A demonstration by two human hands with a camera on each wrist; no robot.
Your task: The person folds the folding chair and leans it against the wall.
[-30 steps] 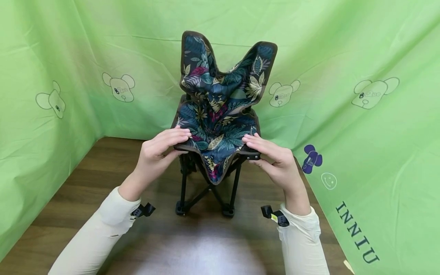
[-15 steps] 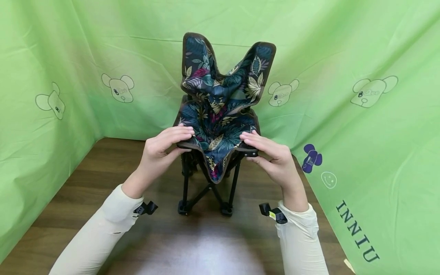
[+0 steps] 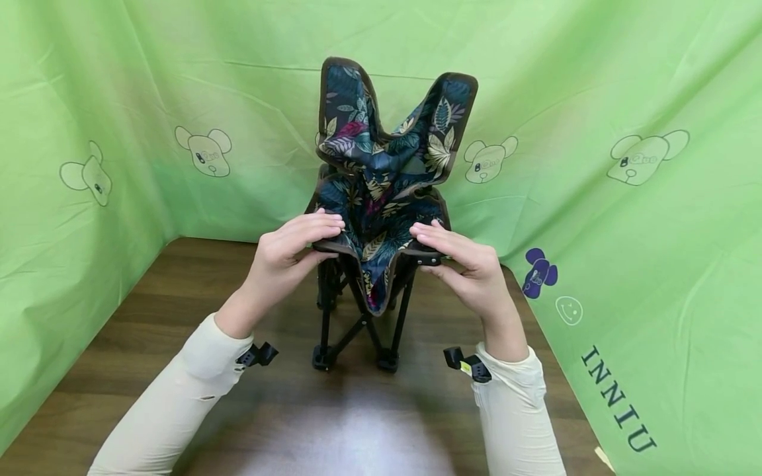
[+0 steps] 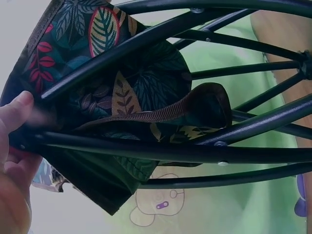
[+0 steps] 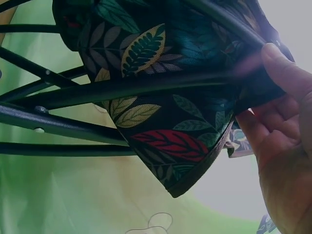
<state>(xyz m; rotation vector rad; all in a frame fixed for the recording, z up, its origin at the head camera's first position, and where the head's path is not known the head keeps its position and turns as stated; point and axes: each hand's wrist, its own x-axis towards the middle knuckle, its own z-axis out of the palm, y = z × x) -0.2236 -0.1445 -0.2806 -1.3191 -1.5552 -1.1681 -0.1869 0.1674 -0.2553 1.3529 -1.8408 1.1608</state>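
Folding chair (image 3: pixel 381 158) on brn tbl (image 3: pixel 137 350), L hand (image 3: pixel 286 248), R hand (image 3: pixel 470 259) pinching front corners (image 3: pixel 427 261), grn cloth (image 3: pixel 381 30) around

The cream-cloth-sleeved left forearm (image 3: pixel 172 393) and cream-cloth-sleeved right forearm (image 3: pixel 516 410) reach up, angled inward. The bare left hand (image 3: pixel 284 250) and bare right hand (image 3: pixel 470 264) face each other, fingers (image 3: pixel 318 227) above thumbs (image 3: pixel 309 262), both pinching.

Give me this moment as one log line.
dark leafy fabric folding chair: upright, partly folded; left hand: grips front corner; right hand: grips other front corner; brown wooden table: beneath
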